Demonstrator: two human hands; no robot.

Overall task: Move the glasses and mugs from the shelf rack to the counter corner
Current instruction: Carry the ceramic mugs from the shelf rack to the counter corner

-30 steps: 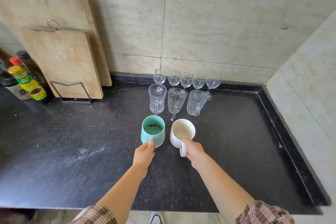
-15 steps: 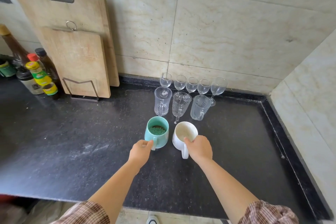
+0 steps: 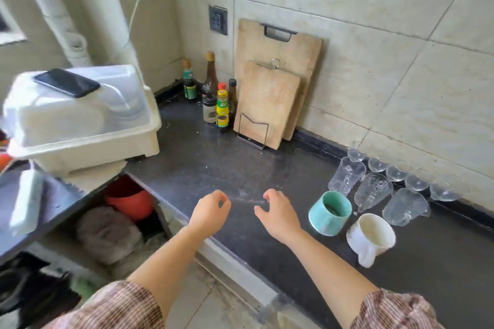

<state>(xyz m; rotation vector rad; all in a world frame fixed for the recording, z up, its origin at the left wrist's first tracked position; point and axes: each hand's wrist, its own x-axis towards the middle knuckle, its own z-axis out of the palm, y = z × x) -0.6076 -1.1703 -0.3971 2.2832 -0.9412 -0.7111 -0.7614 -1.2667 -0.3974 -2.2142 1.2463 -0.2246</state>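
change: left hand [image 3: 211, 211] and right hand [image 3: 278, 214] released both mugs, hung loosely curled, empty | teal mug [image 3: 330, 214], white mug [image 3: 371, 235] stood right, beside glasses [image 3: 346, 176] | task: pair delivered, probably fetching more

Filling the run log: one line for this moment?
left hand: empty | right hand: empty | teal mug, white mug: on counter

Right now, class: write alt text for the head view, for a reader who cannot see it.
A left hand and right hand hover empty over a dark counter. To their right stand a teal mug, a white mug, glass mugs and wine glasses by the wall.
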